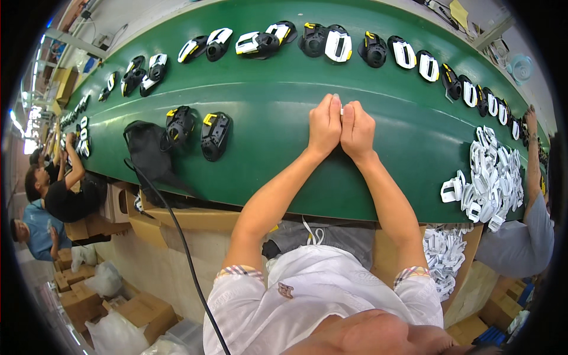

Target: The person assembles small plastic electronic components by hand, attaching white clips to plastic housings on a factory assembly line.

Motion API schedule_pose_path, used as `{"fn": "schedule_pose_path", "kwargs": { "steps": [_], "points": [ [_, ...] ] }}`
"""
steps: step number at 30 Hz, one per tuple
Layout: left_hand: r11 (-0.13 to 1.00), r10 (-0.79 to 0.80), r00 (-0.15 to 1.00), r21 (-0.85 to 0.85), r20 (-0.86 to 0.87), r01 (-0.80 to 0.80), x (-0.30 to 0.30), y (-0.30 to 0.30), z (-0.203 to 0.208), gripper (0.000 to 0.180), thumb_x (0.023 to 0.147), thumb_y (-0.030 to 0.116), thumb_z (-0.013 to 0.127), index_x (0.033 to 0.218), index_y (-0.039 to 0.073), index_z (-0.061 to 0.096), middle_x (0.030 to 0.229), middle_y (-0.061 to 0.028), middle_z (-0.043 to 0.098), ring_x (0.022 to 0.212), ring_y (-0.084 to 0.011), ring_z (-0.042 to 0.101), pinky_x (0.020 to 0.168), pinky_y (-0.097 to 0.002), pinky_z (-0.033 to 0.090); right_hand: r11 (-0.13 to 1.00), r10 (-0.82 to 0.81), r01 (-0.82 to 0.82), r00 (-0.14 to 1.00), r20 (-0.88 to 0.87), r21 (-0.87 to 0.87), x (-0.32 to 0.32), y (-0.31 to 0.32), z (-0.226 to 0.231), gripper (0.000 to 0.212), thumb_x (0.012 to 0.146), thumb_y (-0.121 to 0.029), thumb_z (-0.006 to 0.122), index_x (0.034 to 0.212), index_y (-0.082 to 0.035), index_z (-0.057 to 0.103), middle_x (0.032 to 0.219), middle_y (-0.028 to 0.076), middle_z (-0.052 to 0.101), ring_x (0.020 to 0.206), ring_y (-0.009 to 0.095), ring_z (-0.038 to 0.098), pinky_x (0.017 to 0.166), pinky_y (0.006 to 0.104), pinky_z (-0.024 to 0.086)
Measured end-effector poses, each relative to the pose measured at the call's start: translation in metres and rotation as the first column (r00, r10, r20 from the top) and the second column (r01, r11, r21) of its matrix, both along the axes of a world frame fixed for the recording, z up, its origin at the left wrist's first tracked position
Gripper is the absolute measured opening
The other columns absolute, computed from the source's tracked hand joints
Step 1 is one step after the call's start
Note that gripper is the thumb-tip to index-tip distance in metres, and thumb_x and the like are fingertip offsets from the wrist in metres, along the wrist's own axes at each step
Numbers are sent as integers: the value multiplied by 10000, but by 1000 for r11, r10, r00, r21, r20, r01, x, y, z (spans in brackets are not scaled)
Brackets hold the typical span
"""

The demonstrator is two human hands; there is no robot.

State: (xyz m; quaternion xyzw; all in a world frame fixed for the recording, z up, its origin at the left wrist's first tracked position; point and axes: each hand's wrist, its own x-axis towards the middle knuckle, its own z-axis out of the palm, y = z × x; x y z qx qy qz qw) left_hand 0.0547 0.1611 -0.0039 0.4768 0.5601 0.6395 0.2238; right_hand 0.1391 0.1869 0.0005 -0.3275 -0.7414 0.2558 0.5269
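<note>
Above the green work surface [260, 148], my left hand [325, 125] and my right hand [358, 126] are pressed side by side, both closed, thumbs up. Between the thumbs shows a sliver of a small white piece [342, 110]; the fingers hide the rest, so its kind is unclear. Left of my hands stand two black plastic shells with yellow tabs, one shell [214, 136] nearer to me and another shell [179, 125] beside a black bag [149, 151]. Neither hand touches them.
Black shells, many with white frames [338, 46], line the bench's far side. A heap of white plastic frames [494, 177] lies at right, with more in a carton [444, 254] below. A black cable [183, 236] hangs at left. Co-workers sit at both ends.
</note>
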Motion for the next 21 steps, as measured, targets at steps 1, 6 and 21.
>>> {"fn": "schedule_pose_path", "kwargs": {
  "steps": [1, 6, 21],
  "points": [
    [1000, 6, 1000, 0, 2, -6, 2, -4, 3, 276, 951, 161, 417, 728, 0, 441, 520, -97, 445, 452, -176, 403, 440, -326, 338, 1000, -7, 7, 1000, -1, 2, 1, 1, 0, 258, 931, -149, 441, 711, -18, 468, 567, 141, 484, 467, 289, 475, 454, 368, 368],
    [1000, 26, 1000, 12, -6, -26, 7, -4, 4, 284, 958, 167, 408, 729, 5, 450, 516, -70, 447, 461, -124, 404, 439, -305, 340, 979, 44, -58, 996, -73, -196, 7, 1, -2, 263, 936, -147, 438, 714, -7, 464, 564, 129, 483, 469, 262, 457, 464, 353, 366],
    [967, 120, 945, 250, -304, -42, 2, -1, -2, 233, 928, 117, 452, 723, 6, 471, 531, -118, 492, 425, -243, 489, 416, -323, 375, 921, -82, 63, 996, -32, -385, 0, 3, -5, 319, 952, -177, 416, 691, 5, 446, 534, 126, 448, 459, 230, 420, 460, 354, 342]
  ]
}}
